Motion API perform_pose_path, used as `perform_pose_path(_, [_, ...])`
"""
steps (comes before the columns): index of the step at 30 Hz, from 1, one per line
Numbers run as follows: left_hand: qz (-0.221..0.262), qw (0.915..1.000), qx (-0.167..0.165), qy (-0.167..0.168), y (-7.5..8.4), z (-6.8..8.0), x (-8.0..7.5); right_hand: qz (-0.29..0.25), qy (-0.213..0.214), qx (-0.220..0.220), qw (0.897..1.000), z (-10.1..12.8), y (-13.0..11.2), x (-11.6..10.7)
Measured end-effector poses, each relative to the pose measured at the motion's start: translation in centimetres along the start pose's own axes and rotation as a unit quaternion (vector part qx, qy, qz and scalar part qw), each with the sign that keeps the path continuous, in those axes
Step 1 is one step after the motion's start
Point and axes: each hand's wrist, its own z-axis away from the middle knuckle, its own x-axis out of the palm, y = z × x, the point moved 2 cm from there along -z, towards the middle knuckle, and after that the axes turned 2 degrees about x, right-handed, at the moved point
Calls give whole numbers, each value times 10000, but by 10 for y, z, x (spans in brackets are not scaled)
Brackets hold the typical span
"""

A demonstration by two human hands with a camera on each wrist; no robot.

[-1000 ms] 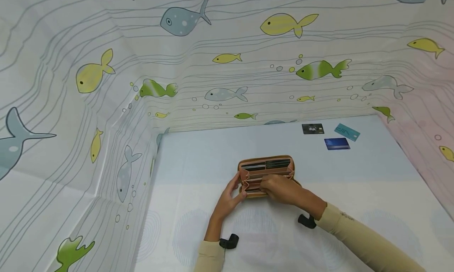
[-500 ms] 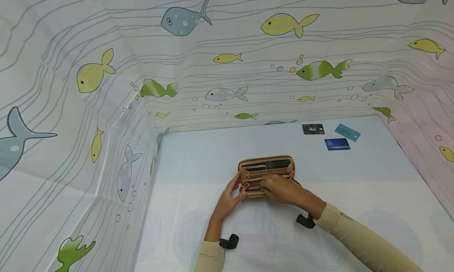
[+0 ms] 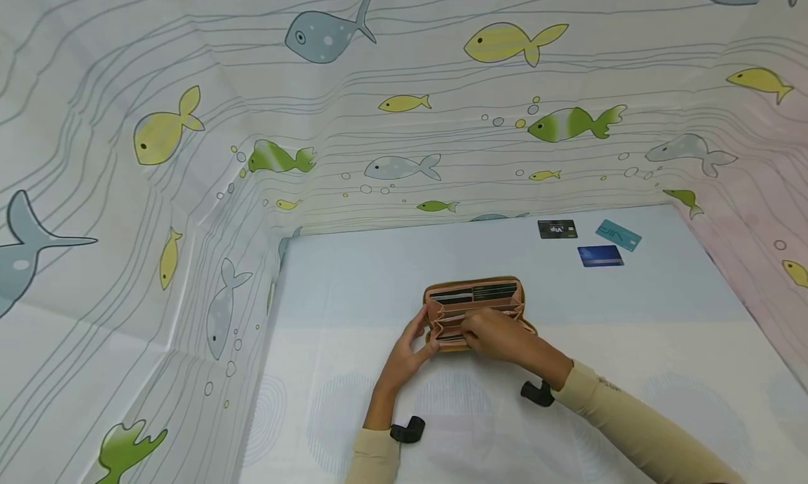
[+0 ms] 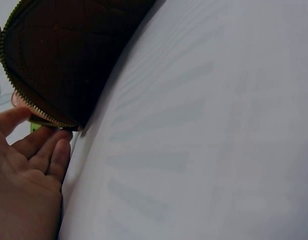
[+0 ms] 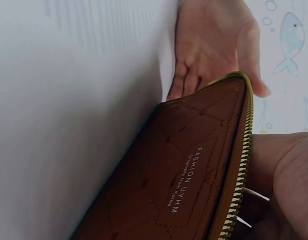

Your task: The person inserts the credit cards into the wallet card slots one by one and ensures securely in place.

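Observation:
A brown zip-around wallet [image 3: 475,285] stands unzipped on the table, its mouth facing up. Dark card edges [image 3: 495,290] show in its far slots, above pinkish pleated dividers. My left hand [image 3: 402,358] grips the wallet's left end, thumb at the near corner and fingers along the side. My right hand [image 3: 499,335] reaches into the near part of the wallet with bent fingers. In the right wrist view, thin pale edges [image 5: 256,194] show beside those fingers [image 5: 264,212] behind the gold zip [image 5: 240,170]. The fingertips are hidden inside, so I cannot tell what they hold.
On the table's far right lie a black VIP card [image 3: 557,229], a teal card [image 3: 618,235] and a dark blue card [image 3: 600,256]. A fish-patterned sheet [image 3: 353,133] rises behind and beside the pale table cover [image 3: 353,280].
My right hand and forearm have shifted slightly left, with the fingers still inside the wallet. The left hand, the wallet and the loose cards stay in place.

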Motion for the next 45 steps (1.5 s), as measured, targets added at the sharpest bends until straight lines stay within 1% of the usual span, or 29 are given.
perform_pose_path(2, [7,10000,-17,59,-11,-1,2,-17,-5,22,10000,-1,0,0])
perform_pose_path(3, [-10,10000,4,82,-13,-1,2,-16,5,24,10000,-1,-1,0])
perform_pose_path(8, [85,9999,14,142,-19,0,2,36,84,21,10000,0,0,1])
perform_pose_path(19, [87,9999,-14,134,-18,1,3,84,80,179,9998,-1,2,5])
perform_pose_path(25, [172,9997,-20,155,-17,1,3,85,81,183,9998,0,2,4])
perform_pose_path(29, [119,9998,-39,183,-16,1,2,97,140,79,9998,2,3,3])
perform_pose_path(33, [103,9997,-114,203,-15,1,2,127,63,-122,9998,4,6,0])
perform_pose_path(36, [131,9995,-192,214,-16,1,3,-102,49,-301,9995,6,10,-6])
perform_pose_path(38, [139,9994,-239,225,-17,1,3,-253,111,-326,9991,7,15,-12])
perform_pose_path(40, [157,9992,-291,234,-17,2,3,-345,286,-293,9986,9,20,-22])
perform_pose_path(45, [201,9991,-300,229,-16,2,3,-219,775,141,9967,15,35,-51])
